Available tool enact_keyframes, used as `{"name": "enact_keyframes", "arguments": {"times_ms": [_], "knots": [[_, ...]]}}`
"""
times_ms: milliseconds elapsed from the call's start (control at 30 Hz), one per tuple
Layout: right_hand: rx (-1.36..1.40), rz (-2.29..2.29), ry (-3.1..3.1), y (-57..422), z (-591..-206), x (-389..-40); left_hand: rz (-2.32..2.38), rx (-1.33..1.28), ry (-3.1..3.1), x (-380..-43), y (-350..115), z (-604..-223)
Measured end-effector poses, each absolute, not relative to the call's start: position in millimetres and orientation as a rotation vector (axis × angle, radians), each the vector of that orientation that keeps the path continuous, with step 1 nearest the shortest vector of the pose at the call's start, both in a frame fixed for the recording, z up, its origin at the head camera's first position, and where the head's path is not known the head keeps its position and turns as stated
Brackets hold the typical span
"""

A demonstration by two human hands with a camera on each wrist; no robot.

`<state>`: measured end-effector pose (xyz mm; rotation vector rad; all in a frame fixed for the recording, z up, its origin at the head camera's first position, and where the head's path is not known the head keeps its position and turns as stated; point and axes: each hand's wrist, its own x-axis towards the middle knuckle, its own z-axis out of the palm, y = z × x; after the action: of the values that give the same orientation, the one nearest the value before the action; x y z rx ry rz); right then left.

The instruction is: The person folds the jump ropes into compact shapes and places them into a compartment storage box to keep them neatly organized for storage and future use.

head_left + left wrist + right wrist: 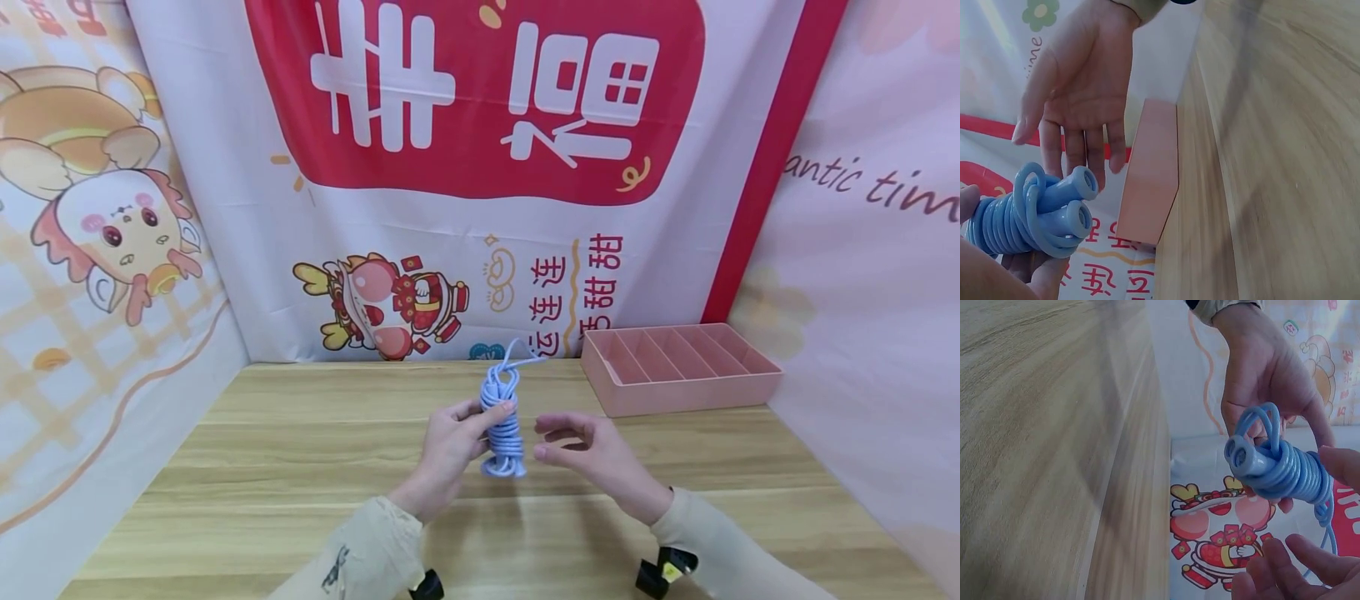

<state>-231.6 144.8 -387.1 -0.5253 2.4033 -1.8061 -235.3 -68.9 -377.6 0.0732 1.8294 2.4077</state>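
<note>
A light blue jump rope is wound tightly around its own handles into an upright bundle above the table. My left hand grips it near the upper part, thumb across the front coils. A loose loop and end of cord stick out at the top. In the left wrist view, the two handle ends poke out side by side from the coils. My right hand is just to the right of the bundle, fingers loosely bent and holding nothing. The right wrist view shows its fingertips apart from the coils.
A pink divided box with several compartments stands at the table's back right corner. Printed cloths hang behind the wooden table and along both sides. A dark wrist device sits on the right sleeve.
</note>
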Motion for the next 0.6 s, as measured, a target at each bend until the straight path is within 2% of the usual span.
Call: {"name": "enact_keyframes", "arguments": {"times_ms": [367, 600], "knots": [[-0.662, -1.816, 2.501, 132.0, -396.1, -230.5, 2.388, -0.053, 1.987, -232.3, -55.2, -373.7], [-0.709, -1.843, 2.333, 128.3, -397.3, -230.0, 2.371, -0.05, 2.009, -230.6, -50.8, -374.0]]}}
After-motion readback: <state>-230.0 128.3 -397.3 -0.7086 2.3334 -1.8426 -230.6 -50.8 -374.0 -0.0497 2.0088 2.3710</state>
